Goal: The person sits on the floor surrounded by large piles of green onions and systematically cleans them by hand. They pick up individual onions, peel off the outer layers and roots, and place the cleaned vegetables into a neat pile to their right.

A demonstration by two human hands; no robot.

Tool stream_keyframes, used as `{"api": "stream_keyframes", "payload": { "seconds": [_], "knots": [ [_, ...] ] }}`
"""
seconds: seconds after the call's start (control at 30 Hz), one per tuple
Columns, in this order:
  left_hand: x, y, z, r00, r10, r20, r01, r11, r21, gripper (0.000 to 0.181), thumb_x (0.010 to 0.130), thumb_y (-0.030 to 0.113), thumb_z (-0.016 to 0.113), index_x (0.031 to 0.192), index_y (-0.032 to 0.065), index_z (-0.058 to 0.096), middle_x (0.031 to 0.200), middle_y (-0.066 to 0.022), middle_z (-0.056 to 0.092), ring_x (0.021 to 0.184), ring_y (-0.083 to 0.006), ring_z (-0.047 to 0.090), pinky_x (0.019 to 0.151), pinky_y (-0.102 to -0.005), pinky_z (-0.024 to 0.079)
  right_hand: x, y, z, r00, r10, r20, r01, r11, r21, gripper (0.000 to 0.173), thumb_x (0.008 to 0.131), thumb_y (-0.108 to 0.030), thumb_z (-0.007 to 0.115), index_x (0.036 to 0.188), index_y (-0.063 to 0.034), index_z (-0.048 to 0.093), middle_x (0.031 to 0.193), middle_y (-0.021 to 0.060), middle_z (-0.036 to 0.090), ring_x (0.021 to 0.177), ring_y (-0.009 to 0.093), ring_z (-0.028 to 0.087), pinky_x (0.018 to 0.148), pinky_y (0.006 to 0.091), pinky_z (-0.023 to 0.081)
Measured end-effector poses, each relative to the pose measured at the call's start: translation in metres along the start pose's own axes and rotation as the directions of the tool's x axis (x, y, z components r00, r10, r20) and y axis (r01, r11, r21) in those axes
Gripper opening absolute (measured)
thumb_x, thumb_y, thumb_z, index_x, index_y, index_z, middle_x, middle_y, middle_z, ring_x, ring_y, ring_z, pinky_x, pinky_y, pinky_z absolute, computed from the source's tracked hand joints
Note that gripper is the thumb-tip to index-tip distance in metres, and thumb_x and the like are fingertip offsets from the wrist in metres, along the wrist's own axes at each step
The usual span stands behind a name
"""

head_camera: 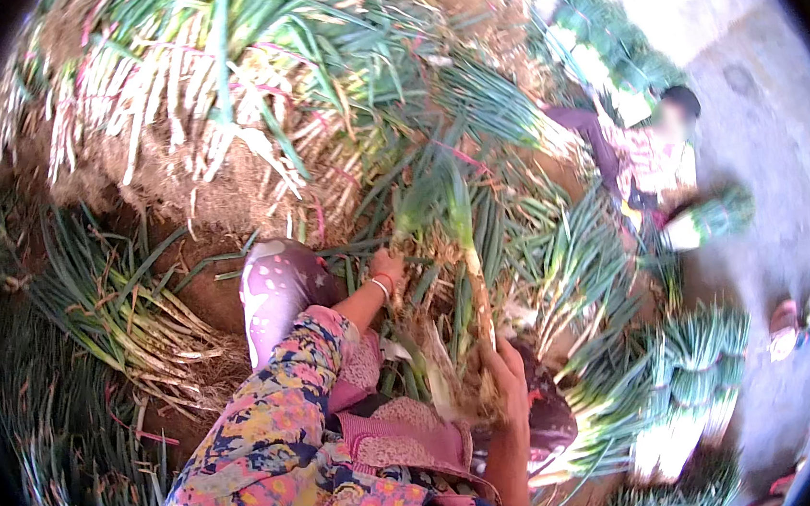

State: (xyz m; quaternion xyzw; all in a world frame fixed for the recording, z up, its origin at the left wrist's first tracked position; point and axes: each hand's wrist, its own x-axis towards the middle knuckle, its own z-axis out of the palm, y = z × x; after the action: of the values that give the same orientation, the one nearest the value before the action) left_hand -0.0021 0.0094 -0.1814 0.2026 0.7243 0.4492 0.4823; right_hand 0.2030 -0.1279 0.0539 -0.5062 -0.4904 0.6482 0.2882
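My right hand is closed around the root end of a green onion, whose pale stalk points up and away from me, with dry outer skin on it. My left hand, with a red and a white band at the wrist, grips a stalk or peeled leaves at its lower end; blur hides which. Green tops fan out beyond both hands. Between my knees lie loose roots and torn pale skins.
A large heap of green onions with soil and roots lies ahead. Loose onions are on the left. Tied bundles stand at right on the concrete floor. Another person sits at the upper right beside more bundles.
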Motion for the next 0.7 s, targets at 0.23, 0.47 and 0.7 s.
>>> {"api": "stream_keyframes", "payload": {
  "seconds": [0.23,0.47,0.7],
  "knots": [
    [-0.043,0.004,0.066,0.939,-0.150,0.311,0.321,0.708,-0.629,0.054,0.092,0.048,0.037,0.104,-0.0017,0.056,0.078,-0.0109,0.056,0.074,-0.0305,0.057,0.074,-0.0412,0.043,-0.061,0.072,-0.019,0.978,-0.208,-0.013,0.145,0.724,-0.675,0.043,0.079,-0.018,0.059,0.117,0.0006,0.050,0.093,0.0225,0.059,0.087,0.034,0.060,0.074,0.0338,0.046],
    [-0.078,0.065,0.040,0.780,0.569,0.262,-0.608,0.787,0.102,0.027,0.088,0.026,0.049,0.090,-0.0005,0.054,0.064,-0.0099,0.053,0.053,-0.0214,0.053,0.048,-0.0359,0.043,-0.075,0.072,-0.024,0.897,-0.428,-0.112,0.200,0.619,-0.759,0.044,0.078,-0.013,0.060,0.118,0.0004,0.048,0.089,0.0225,0.060,0.080,0.037,0.060,0.070,0.0368,0.047],
    [-0.184,0.050,0.011,0.055,0.266,0.962,-0.998,-0.001,0.058,0.023,0.085,0.023,0.050,0.081,0.0003,0.051,0.062,-0.0189,0.056,0.057,-0.0371,0.057,0.048,-0.0466,0.044,0.065,0.157,-0.043,0.910,-0.385,-0.155,0.199,0.733,-0.650,0.040,0.081,-0.019,0.061,0.113,0.0010,0.048,0.082,0.0211,0.059,0.069,0.034,0.057,0.063,0.0379,0.045]
  ]
}}
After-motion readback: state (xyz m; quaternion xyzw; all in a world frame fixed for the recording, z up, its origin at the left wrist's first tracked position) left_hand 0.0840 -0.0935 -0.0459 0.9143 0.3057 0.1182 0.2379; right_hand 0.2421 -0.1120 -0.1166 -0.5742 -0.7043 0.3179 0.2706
